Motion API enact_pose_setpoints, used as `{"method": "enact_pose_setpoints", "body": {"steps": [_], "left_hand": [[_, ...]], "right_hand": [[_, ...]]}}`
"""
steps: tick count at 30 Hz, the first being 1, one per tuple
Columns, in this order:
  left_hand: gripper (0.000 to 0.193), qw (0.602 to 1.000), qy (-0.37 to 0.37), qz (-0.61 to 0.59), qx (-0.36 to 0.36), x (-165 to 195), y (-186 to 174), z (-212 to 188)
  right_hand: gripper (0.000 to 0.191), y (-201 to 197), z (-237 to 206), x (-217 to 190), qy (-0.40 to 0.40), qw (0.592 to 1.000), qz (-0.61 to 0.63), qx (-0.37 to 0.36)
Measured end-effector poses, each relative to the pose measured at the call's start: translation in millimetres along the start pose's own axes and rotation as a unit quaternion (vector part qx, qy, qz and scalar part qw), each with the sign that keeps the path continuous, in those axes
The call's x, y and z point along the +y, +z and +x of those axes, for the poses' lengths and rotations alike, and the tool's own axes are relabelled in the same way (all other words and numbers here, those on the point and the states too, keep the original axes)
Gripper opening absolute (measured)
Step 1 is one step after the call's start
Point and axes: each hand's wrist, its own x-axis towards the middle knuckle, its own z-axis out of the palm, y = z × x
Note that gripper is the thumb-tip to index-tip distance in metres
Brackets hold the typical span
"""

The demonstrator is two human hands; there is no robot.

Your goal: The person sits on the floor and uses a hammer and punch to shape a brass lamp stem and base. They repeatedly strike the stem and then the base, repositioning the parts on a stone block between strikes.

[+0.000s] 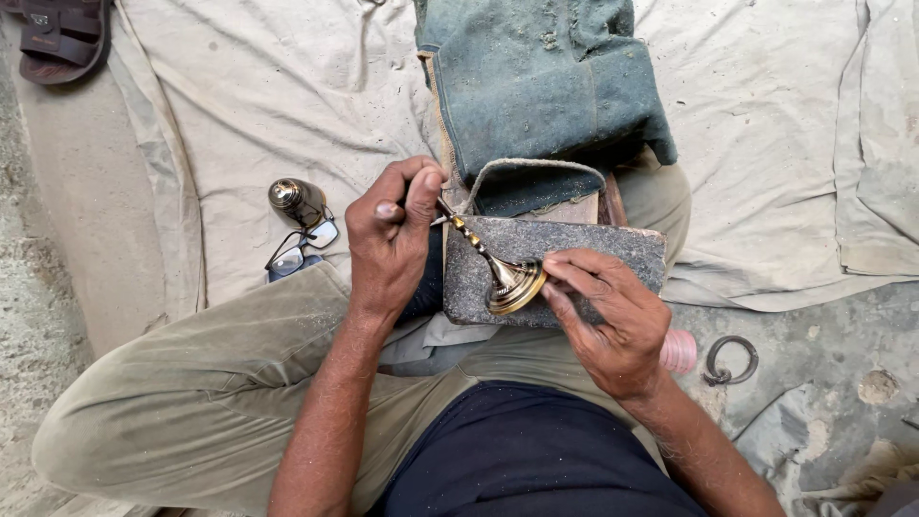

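Both hands close on a brass stem piece [493,268]: left hand [392,239] pinches its thin tip, right hand [608,316] grips the flared base [517,285]. Its long axis slants across a grey stone block [574,251]. Left of the left grip lie spectacles [302,249] and a brass cap [292,198].

Brass bell-shaped piece [504,276] (slender beaded stem), tilted, on stone block [565,251]
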Motion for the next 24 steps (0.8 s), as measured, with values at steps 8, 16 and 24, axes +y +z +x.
{"method": "enact_pose_setpoints", "body": {"steps": [8, 16, 24], "left_hand": [[0.022, 1.000, -0.013, 0.019, 0.017, -2, 1, -2], [0.028, 0.975, -0.158, -0.156, -0.013, 9, 6, -29], [0.057, 0.853, -0.188, -0.469, 0.131, 23, 29, -79]], "right_hand": [[0.030, 5, -2, 6, -0.101, 0.992, -0.071, 0.018], [0.021, 6, -4, 0, -0.054, 0.997, -0.061, 0.016], [0.012, 13, -8, -16, 0.148, 0.981, 0.125, -0.020]]}}
